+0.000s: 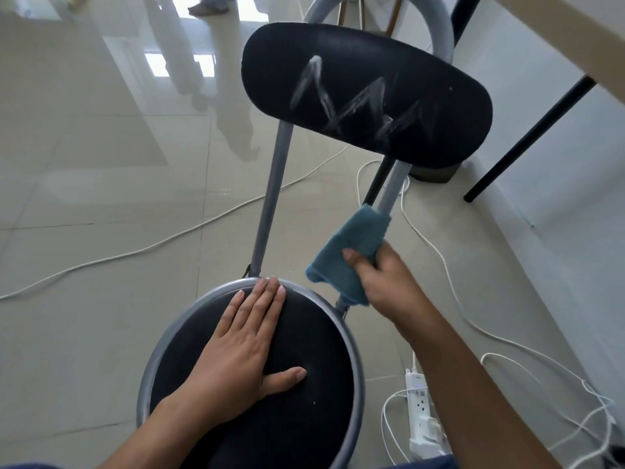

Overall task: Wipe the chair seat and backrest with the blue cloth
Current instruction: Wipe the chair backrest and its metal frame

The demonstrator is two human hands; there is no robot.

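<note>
Two bare arms reach up from the bottom of the frame. Low in the middle, the left hand [241, 355] lies flat on the round black chair seat [304, 418], fingers straight and close together, fingertips touching the grey metal rim [356, 367] at the back of the seat. At middle right, the right hand [385, 275] grips the blue cloth [348, 252], fingers curled round it and thumb pressed on top. This cloth is wrapped round the right grey pole [394, 184] that goes up to the backrest. High in the frame, the black backrest [365, 93] is tilted and has pale zigzag streaks on it. White cables [436, 255] snake over the shiny tiled floor [101, 198]. Down at the lower right, beside the seat, lies a white power strip [419, 414]. At upper right stands a black table leg [527, 140].
</note>
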